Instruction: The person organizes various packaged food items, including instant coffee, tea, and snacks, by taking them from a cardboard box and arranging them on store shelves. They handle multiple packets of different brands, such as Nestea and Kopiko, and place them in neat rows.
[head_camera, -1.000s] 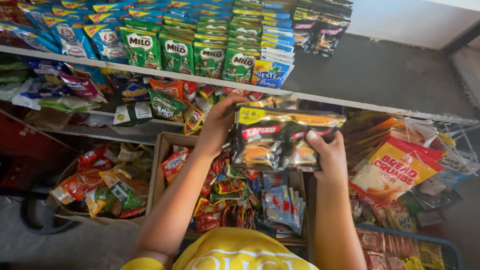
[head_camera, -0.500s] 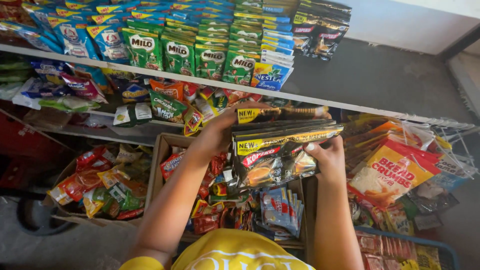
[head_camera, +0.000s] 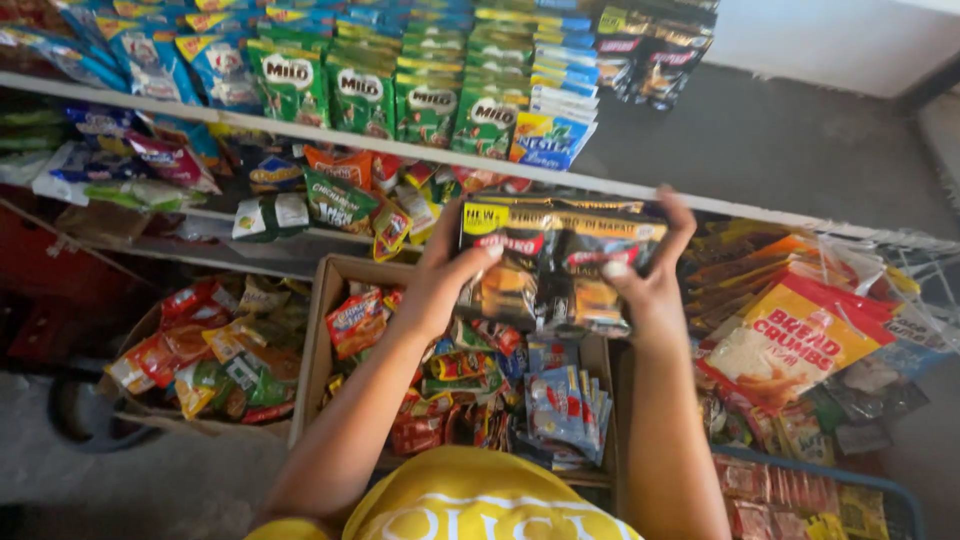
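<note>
Both arms reach up and forward from a yellow shirt (head_camera: 470, 500), forearms bare, elbows low, wrists raised to about shelf height.

Left hand (head_camera: 440, 275): fingers curled round the left edge of a strip of dark sachets (head_camera: 555, 265), thumb across the front, clamped on it. Right hand (head_camera: 650, 275): grips the right edge of the same strip, thumb on the front face, fingers wrapped behind with tips showing above the top edge. Both hands closed on the packets, held well apart by the strip's width.

The strip is dark brown with yellow and red bands along the top. It is held roughly upright, facing the person, lower part a little blurred. It hangs in the air just in front of the white shelf edge (head_camera: 330, 135) and above an open cardboard box (head_camera: 325, 300).

Around: the box holds mixed small sachets, red, green and blue. A second box (head_camera: 130, 330) of snack packets sits to its left on the floor. On top of the shelf, rows of green sachets (head_camera: 400, 95) and blue ones beside them. To the right, a yellow and red bag of crumbs (head_camera: 790, 345) lies among clear packets.
</note>
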